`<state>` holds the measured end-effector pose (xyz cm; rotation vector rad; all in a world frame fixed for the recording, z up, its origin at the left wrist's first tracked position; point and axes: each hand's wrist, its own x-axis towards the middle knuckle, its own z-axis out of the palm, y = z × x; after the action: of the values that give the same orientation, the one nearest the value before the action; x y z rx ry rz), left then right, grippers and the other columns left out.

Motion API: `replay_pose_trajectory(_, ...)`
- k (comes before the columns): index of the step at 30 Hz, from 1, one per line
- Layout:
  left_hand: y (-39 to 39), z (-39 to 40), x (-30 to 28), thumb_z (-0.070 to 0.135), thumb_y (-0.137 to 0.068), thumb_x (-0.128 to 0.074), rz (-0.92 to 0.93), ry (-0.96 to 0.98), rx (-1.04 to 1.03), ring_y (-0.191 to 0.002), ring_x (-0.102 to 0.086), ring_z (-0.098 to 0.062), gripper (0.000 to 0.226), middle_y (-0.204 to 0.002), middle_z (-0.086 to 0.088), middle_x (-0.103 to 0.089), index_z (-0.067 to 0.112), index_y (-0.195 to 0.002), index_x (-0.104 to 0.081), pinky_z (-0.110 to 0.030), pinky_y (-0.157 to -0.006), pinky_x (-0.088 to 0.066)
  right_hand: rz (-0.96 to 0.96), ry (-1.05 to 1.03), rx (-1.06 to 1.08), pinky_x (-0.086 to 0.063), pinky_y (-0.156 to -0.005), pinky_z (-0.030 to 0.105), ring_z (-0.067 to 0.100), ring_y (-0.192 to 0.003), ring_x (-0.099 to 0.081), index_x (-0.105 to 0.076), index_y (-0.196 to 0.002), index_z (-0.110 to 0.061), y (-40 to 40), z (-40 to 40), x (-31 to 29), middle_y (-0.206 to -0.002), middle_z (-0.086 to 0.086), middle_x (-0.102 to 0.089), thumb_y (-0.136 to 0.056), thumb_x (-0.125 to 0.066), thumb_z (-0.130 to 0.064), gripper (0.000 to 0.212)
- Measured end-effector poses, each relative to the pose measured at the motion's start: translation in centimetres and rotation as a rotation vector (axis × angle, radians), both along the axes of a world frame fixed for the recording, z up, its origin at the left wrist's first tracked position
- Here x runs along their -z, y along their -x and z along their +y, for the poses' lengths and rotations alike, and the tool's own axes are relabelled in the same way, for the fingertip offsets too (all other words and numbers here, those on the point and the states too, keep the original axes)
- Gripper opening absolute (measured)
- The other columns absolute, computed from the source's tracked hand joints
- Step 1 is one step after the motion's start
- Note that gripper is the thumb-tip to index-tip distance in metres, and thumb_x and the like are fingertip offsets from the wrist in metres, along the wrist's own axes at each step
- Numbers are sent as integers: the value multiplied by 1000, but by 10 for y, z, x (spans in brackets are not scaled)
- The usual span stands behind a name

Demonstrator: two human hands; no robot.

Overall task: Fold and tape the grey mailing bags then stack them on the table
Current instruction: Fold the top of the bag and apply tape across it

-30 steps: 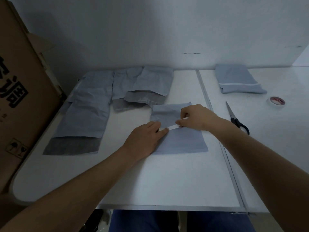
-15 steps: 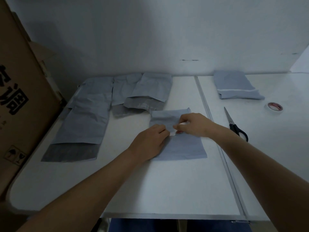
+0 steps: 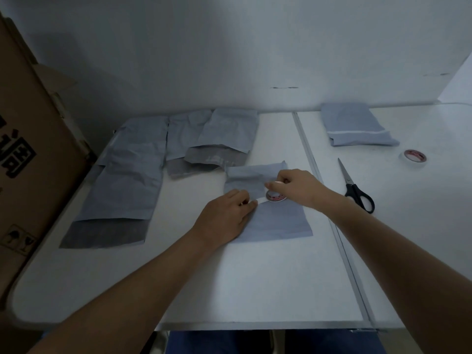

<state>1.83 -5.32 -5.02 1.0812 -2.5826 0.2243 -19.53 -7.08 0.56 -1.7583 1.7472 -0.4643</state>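
Folded grey mailing bag [image 3: 270,218] lies flat at centre of the white table [image 3: 229,284], its top flap turned down. Left hand [image 3: 227,215] rests palm-down on the bag's left edge, fingers together, pinning the free end of a white tape strip [image 3: 261,199]. Right hand [image 3: 298,187] is curled round a small tape roll [image 3: 275,196], gripping it just above the fold, tape apparently being drawn across the seam. Judged stage: taping of this bag under way, strip not yet cut. Done so far: one stack of folded bags [image 3: 355,129] with a white tape line, far right of the table. Left to do: several unfolded bags [image 3: 127,175] spread across the back left, some overlapping, dark inner flaps showing. Scissors [image 3: 356,186] lie just right of the working bag, beyond the table seam; a second tape roll [image 3: 415,157] sits farther right. Cardboard box [image 3: 28,149] crowds the left edge. Nothing blocks the path to the stack.
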Motion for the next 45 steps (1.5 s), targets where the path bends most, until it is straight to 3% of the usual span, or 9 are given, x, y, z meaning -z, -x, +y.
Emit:
replay_pose_trajectory(12, -1, 0, 2, 31, -94, -34, -6, -8, -13, -79, -57, -17, 43, -91, 0, -58, 18, -114, -69, -28, -48, -47, 182, 24, -67, -34, -55, 25, 10, -65, -48, -47, -69, -20, 13, 1, -7, -73, -3, -51, -85, -65, -46, 35)
replay_pose_trajectory(17, -1, -1, 2, 31, -93, -34, -11, -2, -11, -80, -57, -17, 43, -92, 0, -59, 18, -115, -69, -27, -48, -46, 226, 39, -73, -40, -60, 29, 17, -68, -54, -52, -76, -17, 16, 2, -5, -80, 2, -58, -83, -65, -47, 33)
replay_pose_trajectory(23, -1, 2, 2, 29, -91, -34, -39, 20, -27, -82, -58, -17, 43, -94, 1, -59, 18, -116, -68, -26, -49, -43, 250, 53, -72, -37, -55, 25, 16, -65, -54, -48, -70, -23, 19, 4, -5, -75, 0, -55, -81, -66, -42, 29)
replay_pose_trajectory(29, 1, 3, 2, 17, -88, -56, -23, 29, -18, -83, -58, -19, 27, -97, 0, -59, 16, -114, -65, -30, -50, -46, 282, 89, -57, -38, -60, 26, 18, -69, -54, -51, -79, -22, 18, 5, -3, -77, -1, -55, -80, -64, -45, 26)
replay_pose_trajectory(32, 3, 2, -2, 14, -81, -66, -36, 34, 19, -80, -56, -19, 37, -95, 0, -58, 18, -117, -64, -28, -49, -42, 304, 91, -45, -39, -63, 27, 17, -73, -55, -52, -83, -25, 18, 5, -3, -77, -6, -54, -80, -63, -47, 25)
replay_pose_trajectory(41, 3, -3, -6, 18, -77, -68, -133, 70, 86, -77, -53, -18, 46, -96, 0, -58, 19, -123, -63, -25, -49, -40, 129, 13, -42, -38, -62, 26, 12, -76, -55, -61, -87, -23, 23, 8, 4, -82, -7, -59, -79, -64, -59, 38)
replay_pose_trajectory(45, 3, -7, -7, 15, -80, -64, -117, 40, 107, -77, -52, -20, 42, -94, -1, -57, 16, -122, -64, -27, -50, -41, 42, -4, 5, -39, -64, 27, 17, -75, -56, -57, -75, -21, 24, 9, 5, -75, -4, -59, -95, -47, -50, 37)
